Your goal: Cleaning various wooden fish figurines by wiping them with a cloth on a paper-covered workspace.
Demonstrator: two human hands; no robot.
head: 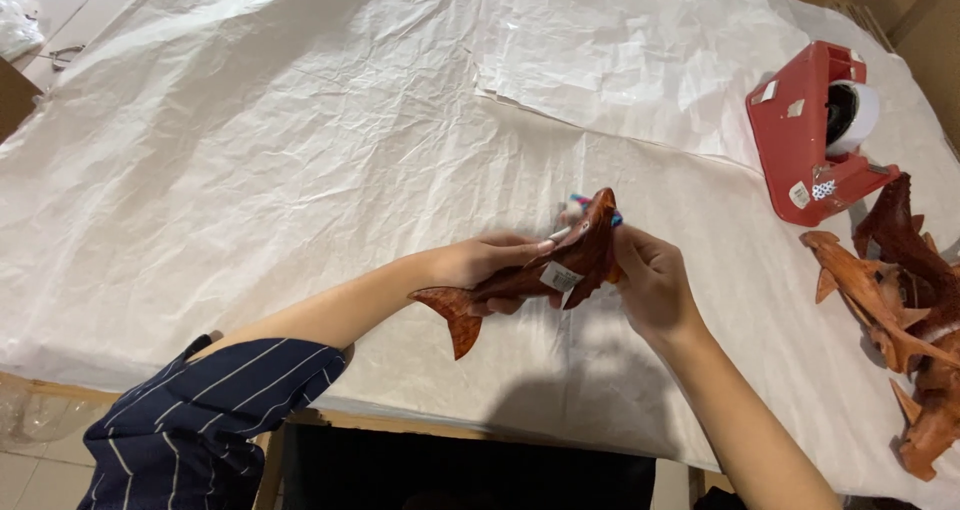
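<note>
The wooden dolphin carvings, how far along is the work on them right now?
Done: nothing looks wrapped yet; the white paper sheets lie flat and unused. In hand: the left hand holds one reddish carved dolphin while the right hand works at its snout with a small blue item. Left: a pile of carved dolphins sits bare beside the red tape dispenser.

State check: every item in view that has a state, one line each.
wooden fish carving: lifted off the table, held in both hands.
left hand: gripping the carving's body.
right hand: closed at the carving's head end.
tape dispenser: standing on the paper, roll loaded.
pile of carvings: lying unwrapped at the table's edge.
paper sheets: flat, crumpled.
</note>
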